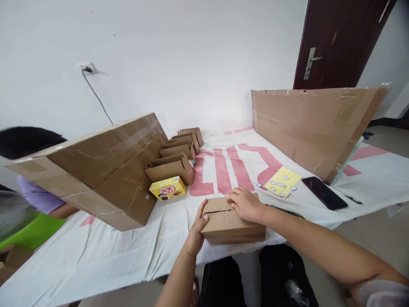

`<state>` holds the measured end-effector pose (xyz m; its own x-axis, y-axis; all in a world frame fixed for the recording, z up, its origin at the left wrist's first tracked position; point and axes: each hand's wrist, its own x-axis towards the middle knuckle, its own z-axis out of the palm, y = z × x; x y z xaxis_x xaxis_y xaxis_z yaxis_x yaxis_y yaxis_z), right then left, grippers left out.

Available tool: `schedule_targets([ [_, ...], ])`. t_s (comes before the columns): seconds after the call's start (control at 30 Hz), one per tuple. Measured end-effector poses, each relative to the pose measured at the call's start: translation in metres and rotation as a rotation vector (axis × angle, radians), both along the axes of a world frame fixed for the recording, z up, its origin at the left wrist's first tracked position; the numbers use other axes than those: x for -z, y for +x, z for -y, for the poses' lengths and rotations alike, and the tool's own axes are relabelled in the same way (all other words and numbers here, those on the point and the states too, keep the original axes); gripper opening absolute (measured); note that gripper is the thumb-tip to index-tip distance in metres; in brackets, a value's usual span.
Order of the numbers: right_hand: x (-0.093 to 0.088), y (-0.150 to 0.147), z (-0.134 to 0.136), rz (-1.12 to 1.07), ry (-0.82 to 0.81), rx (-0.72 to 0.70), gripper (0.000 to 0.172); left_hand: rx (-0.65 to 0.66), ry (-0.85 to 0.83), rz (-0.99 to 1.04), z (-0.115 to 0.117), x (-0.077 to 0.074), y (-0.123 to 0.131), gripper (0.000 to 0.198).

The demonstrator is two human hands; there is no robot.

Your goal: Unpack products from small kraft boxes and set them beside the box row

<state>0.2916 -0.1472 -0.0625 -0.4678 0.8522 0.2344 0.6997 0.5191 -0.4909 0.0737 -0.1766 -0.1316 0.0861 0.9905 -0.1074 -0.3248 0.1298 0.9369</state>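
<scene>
A small brown cardboard box [234,226] lies in front of me at the table's near edge, its top flaps meeting with a narrow dark gap at the seam. My left hand [197,230] grips the box's left side, thumb toward the top edge. Across the top lies my right hand [246,205], its fingers bent down onto the flaps near the seam; the fingertips are partly hidden. Just right of the box, partly behind my right forearm, is a dark, thin tool [286,210]. A yellow printed box [168,189] stands to the left, apart from both hands.
Several open cardboard boxes [171,169] line a tall cardboard partition [121,170] on the left. Another cardboard panel [319,128] stands right. A yellow sheet with stickers [283,182], a phone [324,193] and a pen [354,199] lie right. Beyond the left partition sits a person in a purple sleeve [40,194].
</scene>
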Motion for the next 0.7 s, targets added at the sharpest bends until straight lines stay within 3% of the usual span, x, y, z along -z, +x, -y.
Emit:
schedule_targets([
  [0.13,0.005,0.019,0.015,0.006,0.057,0.003,0.02,-0.005,-0.002,-0.013,0.001,-0.001,0.0,0.079],
  [0.27,0.019,0.039,0.033,-0.066,0.141,0.086,0.056,0.004,-0.001,-0.025,0.001,-0.001,0.0,0.081],
  [0.4,0.047,0.053,0.051,-0.2,0.242,0.216,0.084,-0.002,0.009,-0.034,0.001,0.001,-0.001,0.082],
  [0.57,0.08,0.057,0.074,-0.361,0.205,0.371,0.08,-0.024,0.016,-0.133,-0.002,0.001,-0.004,0.082],
  [0.7,0.079,0.059,0.085,-0.436,0.191,0.365,0.066,-0.136,0.146,-0.407,0.0,-0.003,-0.011,0.067],
])
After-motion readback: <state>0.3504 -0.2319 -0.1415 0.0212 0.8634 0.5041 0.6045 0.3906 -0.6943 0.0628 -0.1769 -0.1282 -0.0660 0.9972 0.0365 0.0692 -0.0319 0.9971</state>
